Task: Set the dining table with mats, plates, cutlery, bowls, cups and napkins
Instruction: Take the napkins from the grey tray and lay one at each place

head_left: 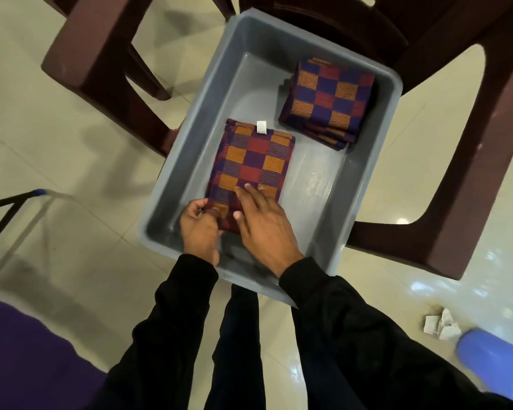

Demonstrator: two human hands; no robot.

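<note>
A grey plastic tub [370, 184] rests on a dark brown plastic chair. Inside it lie two folded stacks of checked cloth in orange, red and purple. The near stack [249, 164] carries a white label at its far edge. My left hand [199, 229] pinches the near left corner of this stack, fingers curled round its edge. My right hand [264, 223] lies flat on the near end of the same stack with straight fingers. The far stack [328, 102] sits untouched in the tub's far right corner.
A brown chair [468, 179] holds the tub; a second brown chair [101, 60] stands to the left. A black metal frame [6, 214] is at the left, purple fabric [27, 350] at bottom left, a blue plastic object [498, 362] and crumpled paper [442, 324] at bottom right on the tiled floor.
</note>
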